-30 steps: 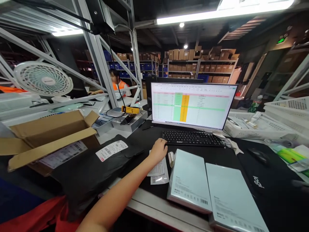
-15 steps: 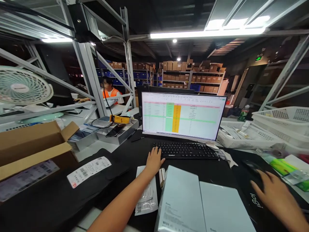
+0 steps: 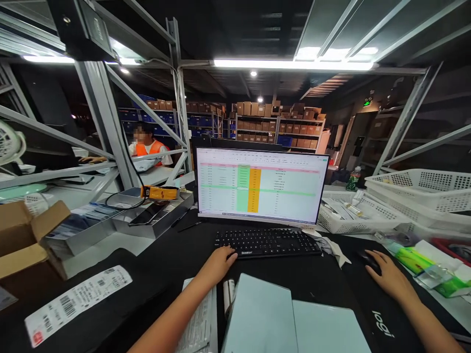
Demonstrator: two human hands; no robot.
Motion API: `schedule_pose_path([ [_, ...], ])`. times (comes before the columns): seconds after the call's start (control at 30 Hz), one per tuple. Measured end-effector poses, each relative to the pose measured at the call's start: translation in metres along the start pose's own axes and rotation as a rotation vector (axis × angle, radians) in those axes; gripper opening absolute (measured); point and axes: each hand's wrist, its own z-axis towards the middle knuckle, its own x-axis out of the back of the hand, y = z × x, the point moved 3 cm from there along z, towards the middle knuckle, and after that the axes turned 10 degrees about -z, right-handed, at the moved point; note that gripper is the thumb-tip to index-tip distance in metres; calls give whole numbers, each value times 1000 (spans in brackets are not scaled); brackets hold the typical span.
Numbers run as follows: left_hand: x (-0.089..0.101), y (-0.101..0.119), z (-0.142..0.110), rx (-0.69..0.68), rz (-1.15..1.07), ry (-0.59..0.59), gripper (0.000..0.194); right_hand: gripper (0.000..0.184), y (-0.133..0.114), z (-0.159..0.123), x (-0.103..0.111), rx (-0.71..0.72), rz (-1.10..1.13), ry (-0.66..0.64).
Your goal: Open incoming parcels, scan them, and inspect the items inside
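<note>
My left hand [image 3: 220, 262] rests at the left front corner of a black keyboard [image 3: 265, 243], fingers stretched over its edge, holding nothing. On the right, my right hand [image 3: 392, 277] lies over a dark computer mouse [image 3: 371, 261], which its palm and fingers partly cover. The mouse is on a black mat with white "logi" lettering. Behind the keyboard stands a lit monitor [image 3: 261, 186] with a spreadsheet in green, orange and pink bands. Two pale blue boxes [image 3: 259, 314] lie in front of me between my forearms. Partly under my left forearm is a printed plastic packet [image 3: 200, 318].
At left are a labelled black parcel [image 3: 77, 304], an open cardboard box [image 3: 29, 240] and grey trays with a yellow device [image 3: 160, 192]. White baskets [image 3: 360, 215] and green packets [image 3: 415, 262] stand at right. A person in an orange vest [image 3: 149, 148] sits beyond the frame.
My right hand has come forward onto the mouse. My left hand stays at the keyboard's left end. The view has turned slightly right and up.
</note>
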Motion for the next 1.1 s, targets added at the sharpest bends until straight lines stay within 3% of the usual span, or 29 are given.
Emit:
schedule_pose_path([
  [0.23, -15, 23, -12, 190, 100, 25, 57, 55, 2, -1, -8, -29, -37, -19],
  [0.6, -22, 27, -12, 166, 256, 113, 50, 55, -2, -2, 0, -85, -120, -33],
  [1.1, -21, 25, -16, 112, 254, 149, 46, 54, -12, -7, 15, -137, -191, -42],
])
